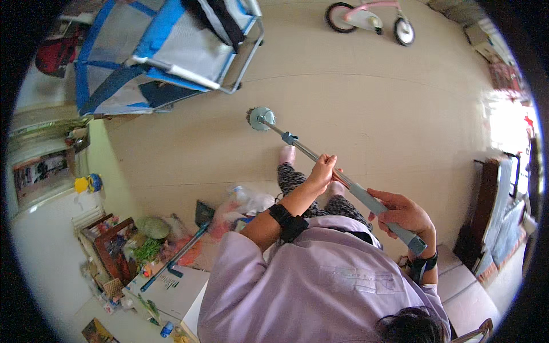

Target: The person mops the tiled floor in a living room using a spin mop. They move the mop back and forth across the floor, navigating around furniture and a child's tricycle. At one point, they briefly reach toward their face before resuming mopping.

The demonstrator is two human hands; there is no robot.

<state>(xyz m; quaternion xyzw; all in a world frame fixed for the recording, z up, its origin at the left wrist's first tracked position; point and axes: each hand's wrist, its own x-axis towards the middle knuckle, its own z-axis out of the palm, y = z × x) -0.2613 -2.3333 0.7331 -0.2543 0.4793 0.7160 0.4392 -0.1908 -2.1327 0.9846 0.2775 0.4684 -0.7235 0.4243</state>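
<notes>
A long-handled scrub brush slants across the middle, its round blue-grey head (pixel 262 119) with dark bristles held over the beige floor. I cannot tell whether the bristles touch the floor. Closed round the metal pole (pixel 309 153) is my left hand (pixel 323 173), below a small blue-grey collar. My right hand (pixel 405 214) grips the thick grey handle (pixel 372 201) close to its end, some fingers hidden beneath. My bare feet and patterned trousers show under the pole.
A blue and white mesh-sided frame (pixel 171 43) stands at the upper left, a pink balance bike (pixel 369 18) at the top. Left of me are plastic bags (pixel 251 200), a blue pole (pixel 177 254) on a white box and greens (pixel 150 248). Dark furniture (pixel 483 211) stands right.
</notes>
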